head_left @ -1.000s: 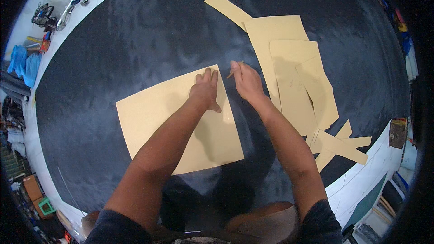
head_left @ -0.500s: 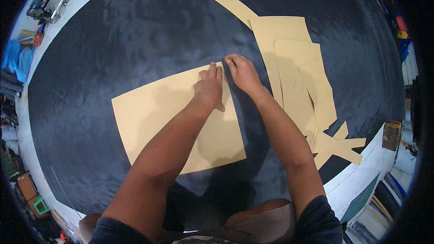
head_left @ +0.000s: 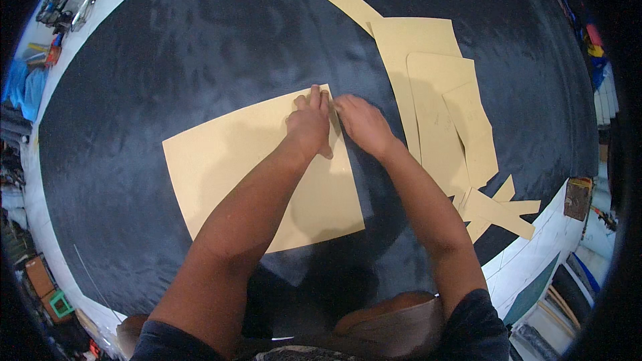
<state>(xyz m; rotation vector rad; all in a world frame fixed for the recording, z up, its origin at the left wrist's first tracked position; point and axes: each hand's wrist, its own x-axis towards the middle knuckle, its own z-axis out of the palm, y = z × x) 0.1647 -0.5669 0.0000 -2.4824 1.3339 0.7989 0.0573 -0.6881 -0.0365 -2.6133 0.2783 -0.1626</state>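
A large tan card sheet, roughly rectangular, lies flat on black material. My left hand presses down on it near its far right corner, fingers stretched out and slightly apart. Just beside that corner, my right hand is closed, with thumb and fingertips pinched together at the sheet's right edge. Whatever sits in that pinch is too small or hidden to make out. My left forearm covers part of the sheet's middle and near edge.
To the right lie overlapping tan card pieces, with a long strip at their far end and several crossed strips nearer me. A brown block rests at the right rim. Blue plastic and assorted items line the left side.
My right hand has moved toward me along the sheet's right edge, from the far corner. My left hand stays pressed on the sheet. The whole view has shifted slightly.
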